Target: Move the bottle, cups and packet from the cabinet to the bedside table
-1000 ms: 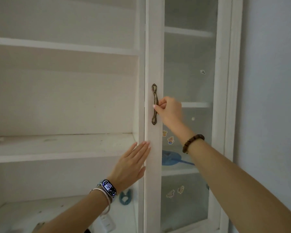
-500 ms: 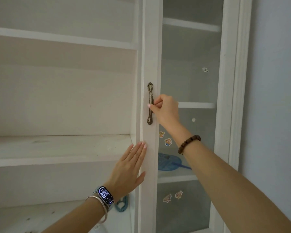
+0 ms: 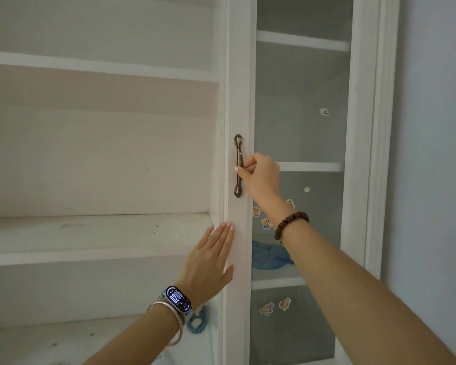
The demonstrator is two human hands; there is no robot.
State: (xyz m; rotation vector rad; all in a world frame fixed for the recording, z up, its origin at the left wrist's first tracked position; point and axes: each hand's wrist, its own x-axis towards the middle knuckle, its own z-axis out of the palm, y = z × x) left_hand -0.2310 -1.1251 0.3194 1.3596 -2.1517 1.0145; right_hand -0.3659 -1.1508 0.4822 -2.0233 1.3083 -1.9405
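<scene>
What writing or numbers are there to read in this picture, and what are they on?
"0205": big digits on the watch screen; the last digit is uncertain.
Smaller marks on that screen: too small to read.
Stickers on the glass door: cartoon pictures, no readable words.
Handle gripped by the right hand: no writing.

The smartwatch [image 3: 178, 299] at the wrist of the left hand [image 3: 208, 259] shows large digits reading 0206. Its smaller marks are too tiny to read.
</scene>
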